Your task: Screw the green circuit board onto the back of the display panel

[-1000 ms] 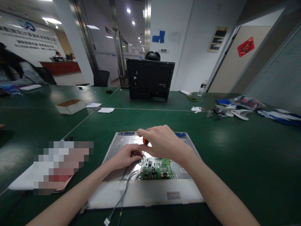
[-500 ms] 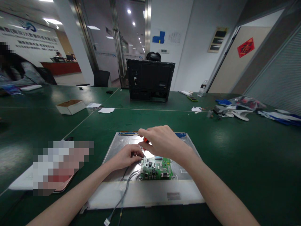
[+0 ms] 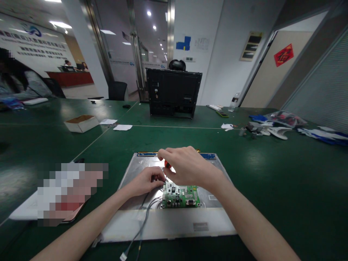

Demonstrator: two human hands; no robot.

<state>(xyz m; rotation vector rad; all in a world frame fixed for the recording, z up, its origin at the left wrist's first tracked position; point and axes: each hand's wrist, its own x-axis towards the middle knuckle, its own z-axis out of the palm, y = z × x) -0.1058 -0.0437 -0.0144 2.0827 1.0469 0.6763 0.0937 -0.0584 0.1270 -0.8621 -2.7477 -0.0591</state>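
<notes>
A silver metal panel (image 3: 168,221) lies flat on the green table in front of me, with a small green circuit board (image 3: 181,196) mounted on it. My right hand (image 3: 187,166) is closed round the red handle of a screwdriver (image 3: 167,165), held upright with its tip at the board's upper left corner. My left hand (image 3: 148,180) pinches the screwdriver's shaft near the tip, resting on the panel. Grey cables (image 3: 141,226) run from the board off the panel's near edge.
A black monitor back (image 3: 174,92) stands upright at the far side. An open cardboard box (image 3: 81,122) and papers (image 3: 123,127) lie at the left. Loose parts and bags (image 3: 274,125) lie far right. A blurred flat item (image 3: 65,194) sits left of the panel.
My right hand has shifted slightly left and down over the screwdriver handle; the fingers have turned a little. My left hand stays where it was.
</notes>
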